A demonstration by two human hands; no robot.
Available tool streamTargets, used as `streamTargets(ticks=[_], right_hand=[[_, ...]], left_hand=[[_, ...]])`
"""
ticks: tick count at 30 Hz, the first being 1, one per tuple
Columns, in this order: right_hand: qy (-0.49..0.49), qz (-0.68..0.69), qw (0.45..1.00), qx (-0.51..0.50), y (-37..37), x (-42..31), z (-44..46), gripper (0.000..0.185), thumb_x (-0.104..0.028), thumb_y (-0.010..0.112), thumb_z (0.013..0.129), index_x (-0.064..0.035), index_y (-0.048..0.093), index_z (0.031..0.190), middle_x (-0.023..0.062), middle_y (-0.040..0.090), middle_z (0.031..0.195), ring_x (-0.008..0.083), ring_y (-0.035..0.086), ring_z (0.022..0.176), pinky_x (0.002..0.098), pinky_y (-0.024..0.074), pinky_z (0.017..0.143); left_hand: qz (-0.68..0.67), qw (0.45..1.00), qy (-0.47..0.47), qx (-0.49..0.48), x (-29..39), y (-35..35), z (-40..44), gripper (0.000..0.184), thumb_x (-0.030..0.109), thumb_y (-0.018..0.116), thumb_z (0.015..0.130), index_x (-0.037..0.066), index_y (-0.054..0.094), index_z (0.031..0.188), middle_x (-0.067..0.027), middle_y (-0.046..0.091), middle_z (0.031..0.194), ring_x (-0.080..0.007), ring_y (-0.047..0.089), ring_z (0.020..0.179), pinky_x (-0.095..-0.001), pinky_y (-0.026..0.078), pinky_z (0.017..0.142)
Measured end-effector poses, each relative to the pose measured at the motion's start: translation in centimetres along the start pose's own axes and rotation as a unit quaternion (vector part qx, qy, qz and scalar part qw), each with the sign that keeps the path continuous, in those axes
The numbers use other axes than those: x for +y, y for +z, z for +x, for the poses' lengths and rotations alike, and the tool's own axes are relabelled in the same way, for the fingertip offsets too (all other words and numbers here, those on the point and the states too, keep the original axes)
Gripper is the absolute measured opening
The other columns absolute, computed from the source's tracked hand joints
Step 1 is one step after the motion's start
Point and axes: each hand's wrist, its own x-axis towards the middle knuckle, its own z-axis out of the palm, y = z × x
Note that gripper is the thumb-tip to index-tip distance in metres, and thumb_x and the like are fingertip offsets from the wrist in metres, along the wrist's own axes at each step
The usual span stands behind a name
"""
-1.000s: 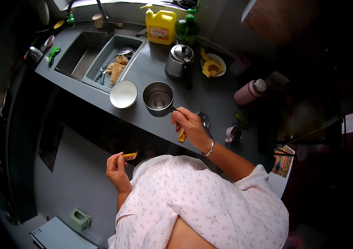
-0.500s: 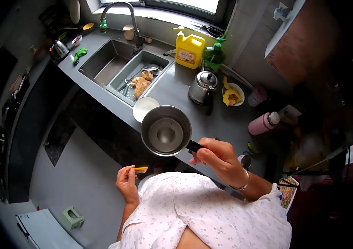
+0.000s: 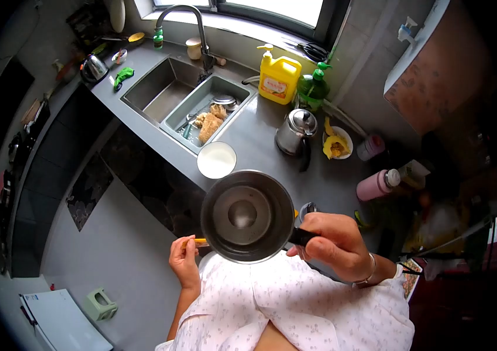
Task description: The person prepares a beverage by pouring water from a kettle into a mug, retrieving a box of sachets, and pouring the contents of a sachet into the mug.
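My right hand [image 3: 336, 245] is closed round the black handle of a small metal saucepan [image 3: 248, 216], held up in front of my body. The inside of the saucepan shows a pale round reflection at its bottom; whether it holds water I cannot tell. Lower left, my left hand [image 3: 185, 260] pinches a thin yellow stick-like thing [image 3: 200, 241], whose far end is hidden behind the saucepan. Just beyond the saucepan, a white bowl [image 3: 217, 159] stands at the counter's front edge.
A double sink [image 3: 163, 93] holds a grey basin [image 3: 172, 124] with sponges and a lid. Yellow jug [image 3: 279, 79], green pump bottle [image 3: 313, 88], steel kettle [image 3: 296, 131], a plate of yellow peelings [image 3: 337, 143] and a pink flask [image 3: 377, 185] stand on the counter [image 3: 260, 149].
The saucepan has come nearer to my body and camera, and looks larger. My right hand has moved down and right with it. The saucepan now covers part of the yellow stick-like thing.
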Motion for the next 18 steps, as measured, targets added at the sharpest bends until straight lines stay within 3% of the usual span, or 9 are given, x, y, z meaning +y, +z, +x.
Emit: streamTargets(ticks=[7, 11, 13, 14, 18], right_hand=[[0.063, 0.065, 0.996, 0.023, 0.2, 0.9, -0.3, 0.029, -0.023, 0.055, 0.095, 0.0003, 0.062, 0.08, 0.0065, 0.059, 0.069, 0.0115, 0.054, 0.059, 0.0249, 0.038, 0.05], [0.045, 0.018, 0.998, 0.035, -0.5, 0.0, 0.2, 0.024, -0.018, 0.056, 0.091, -0.0001, 0.059, 0.075, 0.0067, 0.053, 0.065, 0.0119, 0.047, 0.055, 0.0272, 0.0324, 0.048], [-0.016, -0.06, 0.998, 0.014, -0.9, -0.8, 0.3, 0.021, -0.016, 0.057, 0.087, -0.0011, 0.056, 0.071, 0.0061, 0.051, 0.064, 0.0119, 0.041, 0.053, 0.0285, 0.0281, 0.048], [0.006, -0.06, 0.998, 0.017, -0.9, -1.6, 0.3, 0.019, -0.015, 0.06, 0.083, -0.0022, 0.054, 0.069, 0.0055, 0.05, 0.063, 0.0123, 0.038, 0.052, 0.0292, 0.0265, 0.048], [-0.047, -0.082, 0.995, -0.041, -1.1, -3.4, 0.7, 0.015, -0.014, 0.062, 0.079, -0.0021, 0.056, 0.071, 0.0056, 0.05, 0.062, 0.0155, 0.039, 0.05, 0.0304, 0.0281, 0.047]], left_hand=[[-0.021, 0.999, -0.019, -0.02, -1.9, -0.9, 0.4, 0.012, 0.01, 0.06, 0.092, 0.001, 0.068, 0.095, -0.0021, 0.061, 0.091, -0.0068, 0.054, 0.069, -0.019, 0.047, 0.063], [-0.024, 0.999, 0.006, -0.023, -1.6, -0.8, 0.3, 0.013, 0.011, 0.06, 0.092, 0.002, 0.068, 0.094, -0.0026, 0.061, 0.092, -0.0067, 0.055, 0.069, -0.0188, 0.047, 0.064], [0.007, 0.999, 0.004, -0.038, -1.1, -0.9, 0.4, 0.012, 0.011, 0.06, 0.092, 0.002, 0.068, 0.094, -0.0028, 0.061, 0.093, -0.0076, 0.055, 0.071, -0.0194, 0.047, 0.065], [0.023, 0.999, 0.001, -0.046, -0.8, -0.9, 0.4, 0.012, 0.011, 0.06, 0.092, 0.002, 0.068, 0.094, -0.0029, 0.061, 0.093, -0.0081, 0.056, 0.072, -0.0198, 0.048, 0.066], [0.032, 0.999, 0.011, -0.024, 0.7, -0.4, 0.4, 0.011, 0.009, 0.061, 0.091, 0.0, 0.067, 0.093, -0.0044, 0.062, 0.094, -0.013, 0.059, 0.084, -0.0244, 0.049, 0.076]])
